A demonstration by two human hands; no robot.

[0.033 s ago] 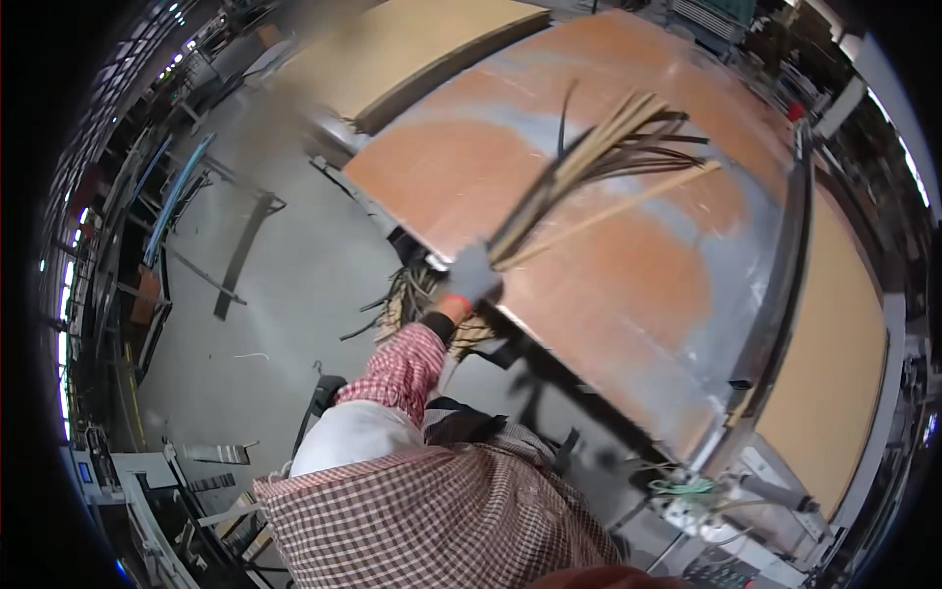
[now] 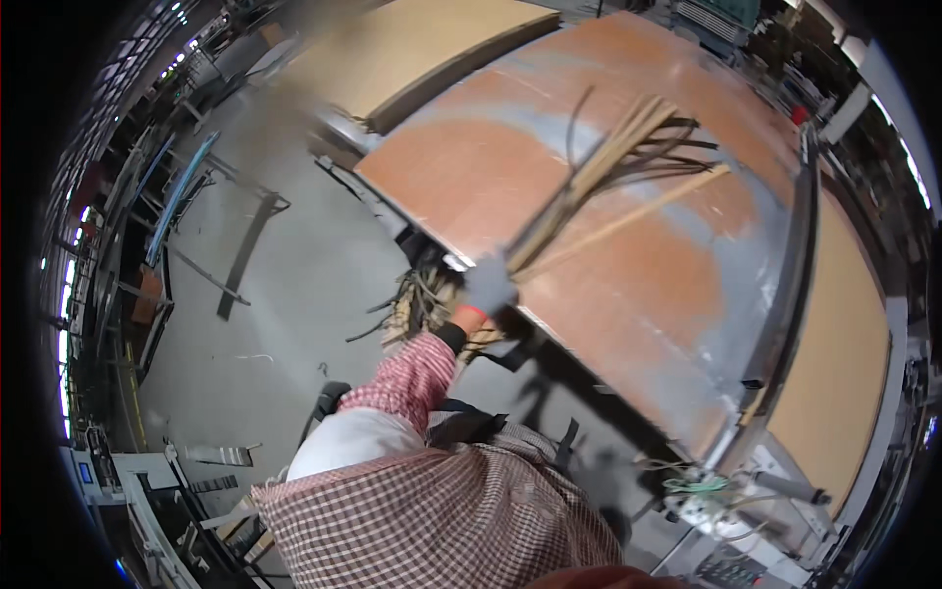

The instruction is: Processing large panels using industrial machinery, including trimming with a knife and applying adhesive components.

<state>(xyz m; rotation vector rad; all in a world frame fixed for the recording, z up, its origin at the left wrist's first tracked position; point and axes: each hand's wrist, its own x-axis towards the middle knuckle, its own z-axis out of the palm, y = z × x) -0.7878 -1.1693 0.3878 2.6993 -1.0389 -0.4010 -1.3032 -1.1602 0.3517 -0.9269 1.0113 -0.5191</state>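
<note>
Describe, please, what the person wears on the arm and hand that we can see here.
One arm shows, reaching up from the lower edge; which arm it is cannot be told. Its sleeve is a red and white check, with a dark cuff at the wrist. The hand wears a grey glove with an orange band at its wrist. The other hand is out of view.

Near ends of the thin wooden strips (image 2: pixel 599 182) hidden inside the gloved left hand (image 2: pixel 488 285), fingers blurred, grip unclear. Right hand nowhere in view. Scrap pile (image 2: pixel 417 309) below the tabltop edge partly covered by the checked sleeve (image 2: pixel 407 378); far tabletop (image 2: pixel 628 265) corner smeared by blur.
</note>
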